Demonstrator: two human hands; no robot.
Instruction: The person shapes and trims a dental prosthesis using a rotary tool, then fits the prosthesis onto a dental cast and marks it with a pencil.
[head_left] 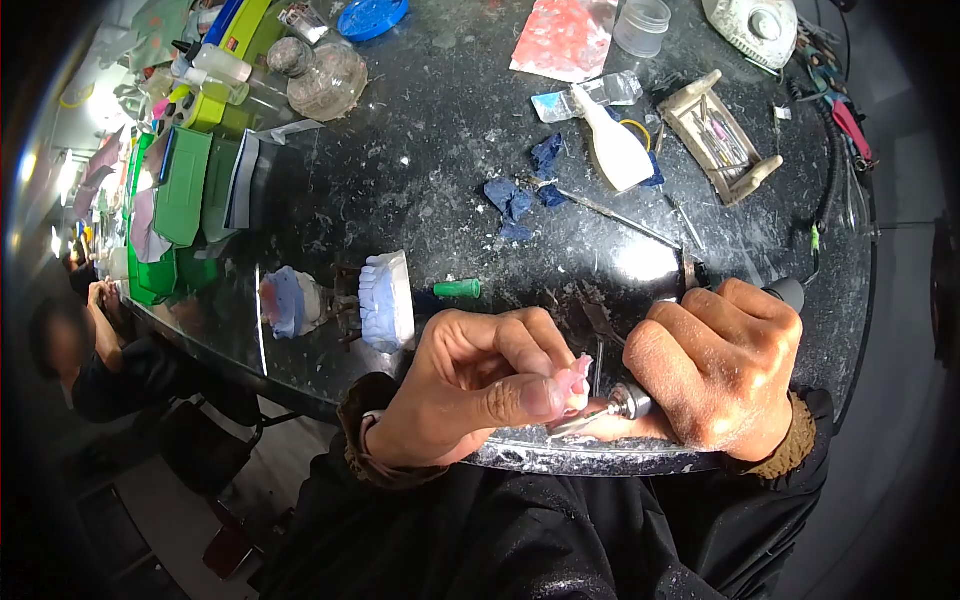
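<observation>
Between the thumb and fingers of my left hand (pixel 460 385) is a small pink denture piece (pixel 574 378), partly hidden by the fingertips. My right hand (pixel 715 365), dusted with white powder, is wrapped round a rotary handpiece (pixel 631 401). The metal tip of the handpiece points left, just below the denture piece; whether they touch I cannot tell. Both hands are close together over the bench's front edge. Left of them, a blue-and-white dental cast (pixel 386 302) stands beside a second cast (pixel 287 303), with brown metal parts between them. A green cylindrical piece (pixel 457 289) lies just behind my left hand.
The dusty black bench (pixel 430 160) carries a white squeeze bottle (pixel 612 145), torn blue scraps (pixel 510 200), a long metal tool (pixel 620 217) and a tool tray (pixel 715 140). Green bins (pixel 180 190) and a glass flask (pixel 330 80) stand left. Another person (pixel 100 350) sits at far left.
</observation>
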